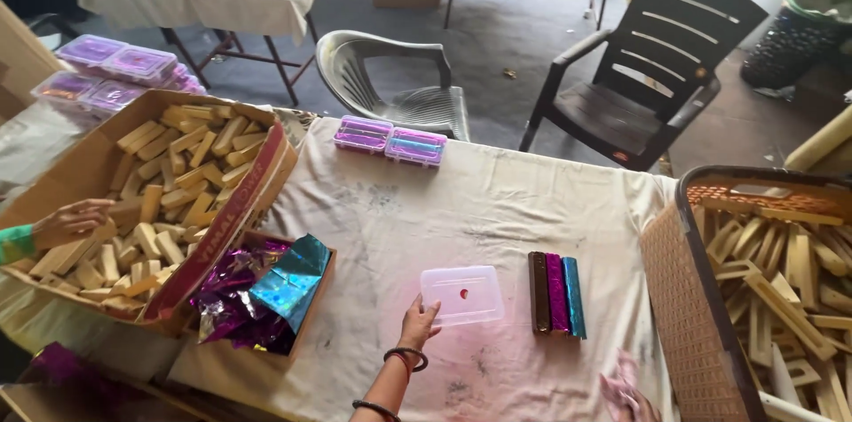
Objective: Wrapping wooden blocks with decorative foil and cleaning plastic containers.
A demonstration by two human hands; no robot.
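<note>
Cardboard box (106, 165) at far left is full of pale wooden sticks, and a co-worker's hand (75, 220) with a green sleeve rests on them. Beside it, a smaller box (315, 293) holds shiny purple and teal foil wrappers (266, 293). My left hand (417, 323) reaches up from the lower edge, wrist with dark bangles, fingers pinching the near-left corner of the clear plastic lid (461, 295) that lies flat on the table (497, 200). I judge a firm grip at the corner keeps it level. Just right lie three wrapped bars (556, 293), side by side. My right hand (632, 397) shows only partly; its state I cannot tell.
</note>
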